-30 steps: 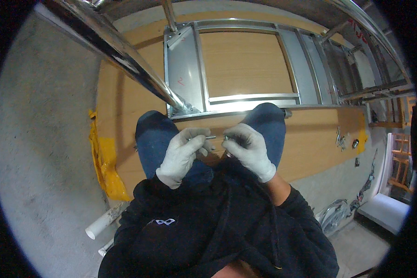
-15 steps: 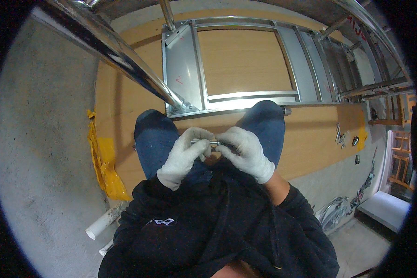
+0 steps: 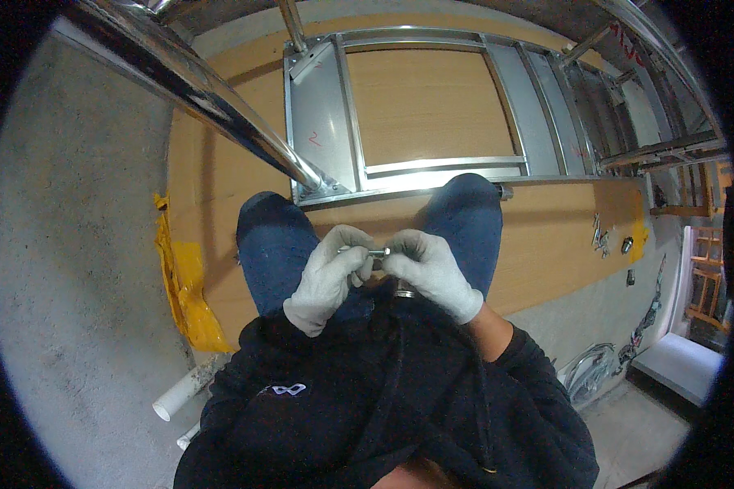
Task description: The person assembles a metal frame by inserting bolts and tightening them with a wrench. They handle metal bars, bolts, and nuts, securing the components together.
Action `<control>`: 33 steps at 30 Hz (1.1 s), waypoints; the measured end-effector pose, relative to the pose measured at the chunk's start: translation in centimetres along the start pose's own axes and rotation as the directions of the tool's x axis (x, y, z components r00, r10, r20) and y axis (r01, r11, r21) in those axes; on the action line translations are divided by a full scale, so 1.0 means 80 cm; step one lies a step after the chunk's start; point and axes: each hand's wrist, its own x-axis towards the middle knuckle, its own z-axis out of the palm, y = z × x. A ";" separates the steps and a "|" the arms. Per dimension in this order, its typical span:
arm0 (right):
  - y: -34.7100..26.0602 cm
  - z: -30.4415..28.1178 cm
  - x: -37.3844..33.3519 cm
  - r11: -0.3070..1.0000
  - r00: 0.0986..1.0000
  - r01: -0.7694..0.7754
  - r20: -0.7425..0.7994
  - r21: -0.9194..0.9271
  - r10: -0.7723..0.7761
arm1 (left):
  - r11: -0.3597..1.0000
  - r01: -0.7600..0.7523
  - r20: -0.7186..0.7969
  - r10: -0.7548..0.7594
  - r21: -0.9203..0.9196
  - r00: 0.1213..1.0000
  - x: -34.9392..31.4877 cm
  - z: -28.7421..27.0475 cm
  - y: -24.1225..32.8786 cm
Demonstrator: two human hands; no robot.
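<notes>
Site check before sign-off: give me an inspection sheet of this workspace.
Surface: wooden board on a grey concrete floor; the person kneels on it.
Job's things: small metal fastener held between both hands; a metal ring lies just below the right hand.
Clutter: yellow sheet, white pipes, loose metal bits at the board's right end.
Grips: left hand and right hand, both in white gloves, closed on the fastener.
Cables: coiled cable lower right.
Surroundings: metal frame with wood panel ahead, steel tube slanting over it.
</notes>
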 end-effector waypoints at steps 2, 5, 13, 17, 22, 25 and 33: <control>-0.005 0.000 -0.003 1.000 0.999 0.017 -0.028 -0.012 -0.017 | 0.998 0.013 -0.012 -0.014 -0.053 1.000 0.001 0.001 -0.001; -0.005 0.000 -0.005 0.997 1.000 -0.016 -0.010 0.081 0.017 | 0.994 0.006 -0.010 -0.007 -0.113 1.000 0.003 0.000 -0.006; 0.010 -0.016 0.002 0.984 0.985 0.048 -0.170 0.173 -0.018 | 0.926 -0.071 -0.245 -0.024 -0.371 0.969 0.014 0.004 0.007; 0.015 -0.036 0.007 0.931 0.969 -0.040 -0.215 0.363 0.125 | 0.923 -0.249 -0.140 0.216 -0.294 0.966 0.033 -0.051 0.001; 0.030 -0.061 0.009 0.783 0.966 0.034 -0.222 0.621 0.134 | 0.992 -0.002 -0.081 0.012 0.125 0.997 0.066 -0.085 -0.035; 0.029 -0.080 0.005 0.678 0.963 0.113 -0.247 0.726 0.104 | 0.949 0.126 -0.050 -0.116 0.290 0.992 0.074 -0.074 -0.047; 0.049 -0.088 0.007 0.565 0.980 0.029 -0.135 0.825 0.147 | 0.367 -0.284 0.255 0.125 0.886 0.959 0.115 -0.084 -0.145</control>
